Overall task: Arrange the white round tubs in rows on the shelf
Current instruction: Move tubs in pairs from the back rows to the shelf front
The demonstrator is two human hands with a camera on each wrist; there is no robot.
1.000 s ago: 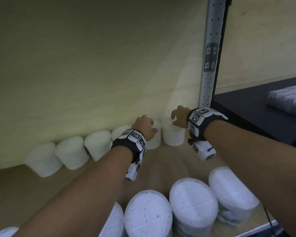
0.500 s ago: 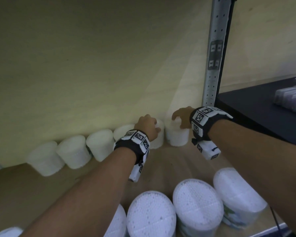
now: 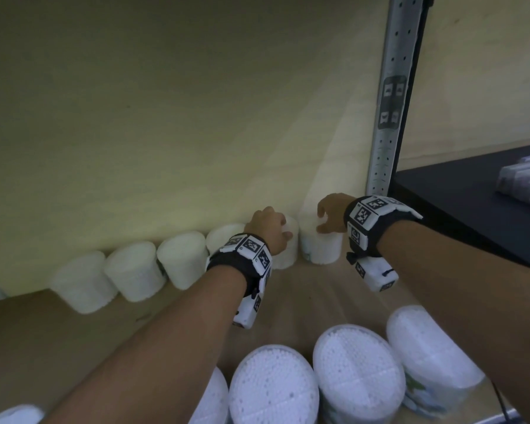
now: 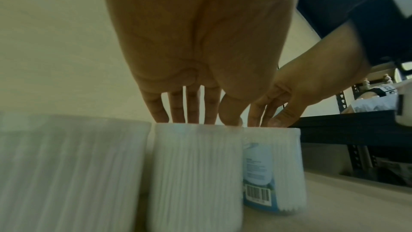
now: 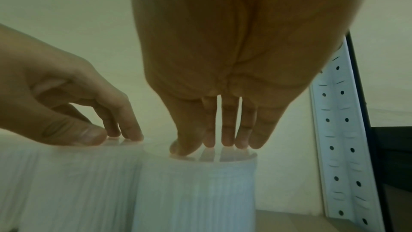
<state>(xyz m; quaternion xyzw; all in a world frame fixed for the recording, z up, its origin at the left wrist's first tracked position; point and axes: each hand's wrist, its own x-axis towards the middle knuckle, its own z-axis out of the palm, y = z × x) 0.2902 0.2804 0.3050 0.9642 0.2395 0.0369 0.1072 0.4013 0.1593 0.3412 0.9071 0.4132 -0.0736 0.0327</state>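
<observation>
Both hands flat-fingered on tub tops: left hand [image 3: 268, 228], right hand [image 3: 331, 214]; slide tubs [image 3: 320, 247] snug into shelf [image 3: 303, 298] back-right corner.

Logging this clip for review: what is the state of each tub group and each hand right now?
Back row of white round tubs: upright, side by side along the back panel.
Rightmost tub with blue barcode label: upright, end of row.
Front white tubs: standing apart near the shelf edge.
Left hand: fingertips on the second-from-right tub's top.
Right hand: fingertips on the rightmost tub's top.
</observation>
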